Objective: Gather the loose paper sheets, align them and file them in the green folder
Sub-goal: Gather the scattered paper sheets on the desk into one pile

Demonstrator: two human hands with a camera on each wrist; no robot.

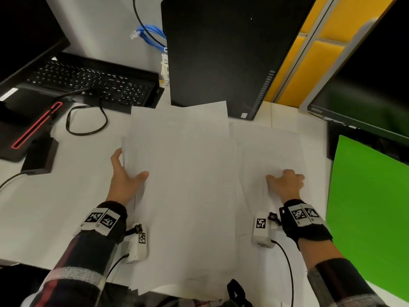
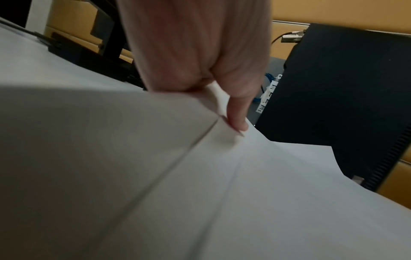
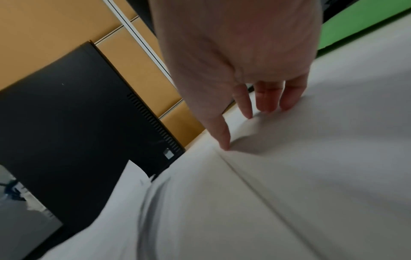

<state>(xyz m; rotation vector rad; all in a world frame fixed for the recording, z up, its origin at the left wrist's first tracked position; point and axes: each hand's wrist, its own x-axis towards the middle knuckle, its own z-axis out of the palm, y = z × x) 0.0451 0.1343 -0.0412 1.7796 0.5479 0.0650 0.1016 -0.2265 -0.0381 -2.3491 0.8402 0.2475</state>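
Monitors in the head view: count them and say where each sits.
3. One monitor at far left above the keyboard, one seen from behind at centre, one at right behind the green folder. Others may lie outside the frame.

White desk point(image 1: 73, 187): paper sheets point(image 1: 183, 185), green folder point(image 1: 367, 207), keyboard point(image 1: 95, 82), computer tower point(image 1: 221, 52).

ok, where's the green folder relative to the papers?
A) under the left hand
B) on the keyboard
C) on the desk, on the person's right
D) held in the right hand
C: the green folder lies flat at the desk's right edge, just beyond the right hand, which rests on the papers.
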